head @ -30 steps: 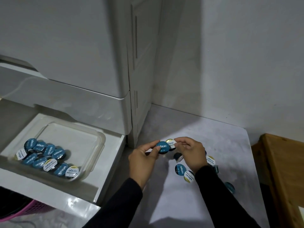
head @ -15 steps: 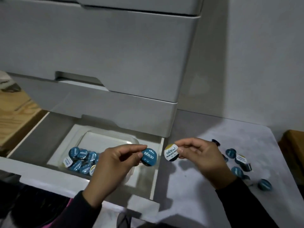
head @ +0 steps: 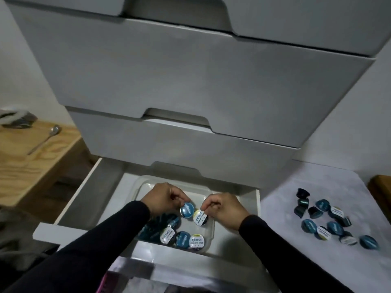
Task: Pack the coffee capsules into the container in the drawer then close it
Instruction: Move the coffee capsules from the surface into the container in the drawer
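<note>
My left hand (head: 164, 197) pinches a blue capsule (head: 187, 210), my right hand (head: 224, 207) a white one (head: 200, 216), low over the container (head: 208, 192) for setting down.

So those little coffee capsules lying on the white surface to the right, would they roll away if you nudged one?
Probably only a little. The loose capsules look like short tapered cups with flat foil lids, and several lie tipped on their sides, so one would likely curve round, not run straight. They seem light: the right hand pinches a white-lidded capsule with fingertips alone.
</note>
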